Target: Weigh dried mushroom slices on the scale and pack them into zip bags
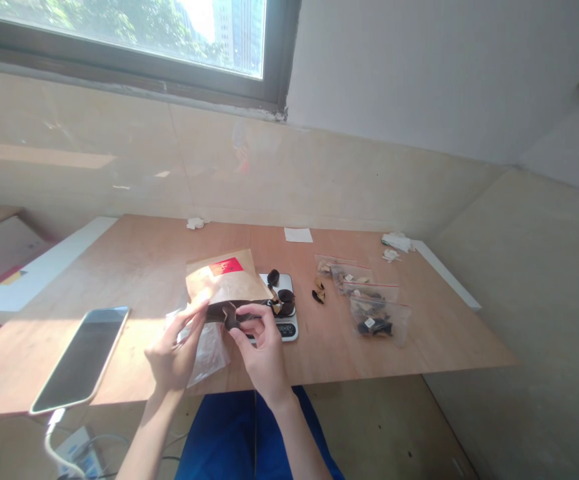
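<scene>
A brown kraft paper bag (226,283) with a red label lies with its dark mouth toward me, over part of a white kitchen scale (290,331). My left hand (179,347) grips the bag's left edge near the mouth. At that mouth, the fingers of my right hand (262,353) pinch a dark curled dried piece (230,318), which looks like dried peel. Several similar dark pieces (285,300) sit on the scale beside the bag. Below the bag and my left hand is a clear plastic bag (209,357).
Several zip bags (376,323) of dried pieces overlap on the right, with loose curled pieces (319,292) beside them. A phone (84,357) with a white cable lies left. White paper (298,235) and crumpled tissues (396,242) are at the back of the wooden table (419,347).
</scene>
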